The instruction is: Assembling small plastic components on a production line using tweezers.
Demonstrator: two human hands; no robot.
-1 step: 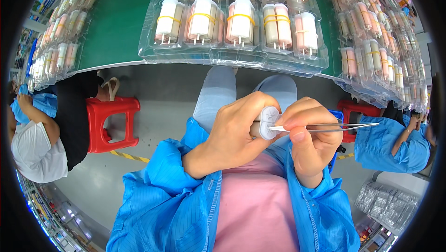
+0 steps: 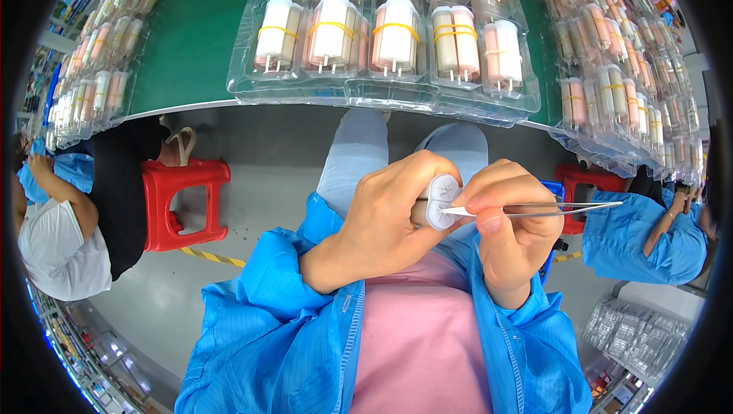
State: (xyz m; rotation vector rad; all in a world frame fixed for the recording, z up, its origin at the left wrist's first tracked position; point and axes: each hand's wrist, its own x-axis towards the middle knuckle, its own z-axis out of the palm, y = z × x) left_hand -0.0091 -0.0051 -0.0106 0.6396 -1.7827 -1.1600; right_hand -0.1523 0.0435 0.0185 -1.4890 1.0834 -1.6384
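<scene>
In front of my lap, my left hand (image 2: 382,219) is closed around a two-lobed tube pair (image 2: 445,187), whose pale grey-white end faces right. The rest of its body is mostly hidden by the fingers. My right hand (image 2: 523,234) pinches a pair of slim metal tweezers (image 2: 592,206) between thumb and fingers. The white tip end of the tweezers meets the face of the tube pair, around where the two lobes join. Behind my fingers the thin metal legs stick out to the right.
A clear plastic tray (image 2: 336,92) of banded white, pink and grey tube bundles overhangs the green table's (image 2: 191,47) front edge. Stacked trays (image 2: 611,101) stand right, more left. Red stools (image 2: 156,208) and seated people in blue (image 2: 641,238) flank me.
</scene>
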